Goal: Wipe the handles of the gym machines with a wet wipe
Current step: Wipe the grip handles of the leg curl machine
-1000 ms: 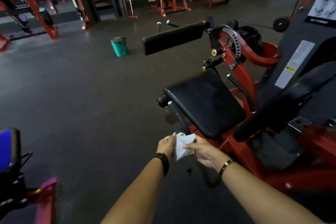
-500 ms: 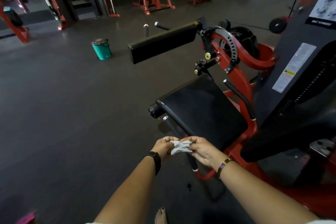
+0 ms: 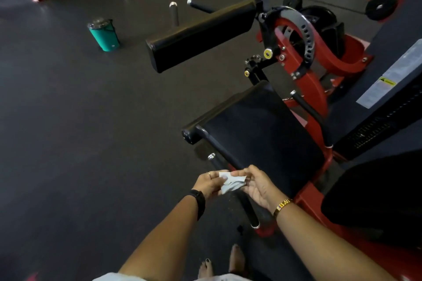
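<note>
A small white wet wipe [image 3: 230, 183] is held between both hands in front of me. My left hand [image 3: 209, 183] pinches its left side and my right hand [image 3: 258, 186] pinches its right edge. Right below the hands runs a black side handle [image 3: 247, 207] of the red gym machine, with a chrome end cap. A second black handle [image 3: 307, 106] stands on the far side of the black seat pad [image 3: 258, 130]. Two more black grips [image 3: 174, 15] with chrome caps stick up beyond the long black pad [image 3: 201, 34].
A teal bucket [image 3: 104, 33] stands on the dark rubber floor to the left. The machine's red frame [image 3: 312, 89] and dark weight-stack housing [image 3: 383, 102] fill the right side. More red machines line the back. My bare feet [image 3: 221, 262] are at the bottom.
My view has tilted down and closer to the machine. The wipe was bunched between my hands and now lies flatter, with both hands still on it.
</note>
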Demonstrator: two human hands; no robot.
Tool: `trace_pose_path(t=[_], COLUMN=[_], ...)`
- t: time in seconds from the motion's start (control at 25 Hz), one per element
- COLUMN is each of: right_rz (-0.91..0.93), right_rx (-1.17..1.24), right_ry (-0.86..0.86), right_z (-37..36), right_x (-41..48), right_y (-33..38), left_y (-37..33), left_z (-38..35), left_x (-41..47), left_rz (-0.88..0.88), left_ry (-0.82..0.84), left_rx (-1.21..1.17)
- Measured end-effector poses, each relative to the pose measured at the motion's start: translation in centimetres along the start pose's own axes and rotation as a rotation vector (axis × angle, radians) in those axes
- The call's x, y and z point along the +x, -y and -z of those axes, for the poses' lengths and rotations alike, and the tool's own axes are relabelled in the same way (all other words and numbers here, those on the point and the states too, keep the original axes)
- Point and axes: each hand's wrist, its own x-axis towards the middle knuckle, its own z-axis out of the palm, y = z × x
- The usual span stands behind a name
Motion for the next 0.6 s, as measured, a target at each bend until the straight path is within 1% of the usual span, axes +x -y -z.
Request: trace_pose_path(t=[0.12, 0.2, 0.36, 0.48, 0.56, 0.6], right_rz=[0.008, 0.012, -0.011, -0.018, 0.033, 0.102], right_rx=[0.062, 0.041, -0.242, -0.371, -0.431, -0.517], right_ry=[0.04, 0.051, 0.027, -0.06, -0.141, -0.191], right_z=[0.3, 0.5, -0.2, -1.0, -1.5, -1.7], right_x=[2.7, 5.1, 8.3, 10.4, 12.6, 14.0], right_y=[0.3, 0.3, 0.2, 0.8, 1.5, 1.9], left_y=[-1.0, -1.1, -0.6, -1.6, -2.9, -3.2], left_z=[-0.3, -0.3, 0.4, 1.2, 2.3, 2.9], left_x=[2.4, 4.3, 6.4, 7.3, 8.6, 9.7], left_rz=[-0.021, -0.027, -0.024, -0.046, -0.049, -0.03], left_ry=[-0.019, -0.079, -0.175, -0.271, -0.345, -0.376], left_rx=[0.016, -0.005, -0.084, -0.203, -0.305, -0.351])
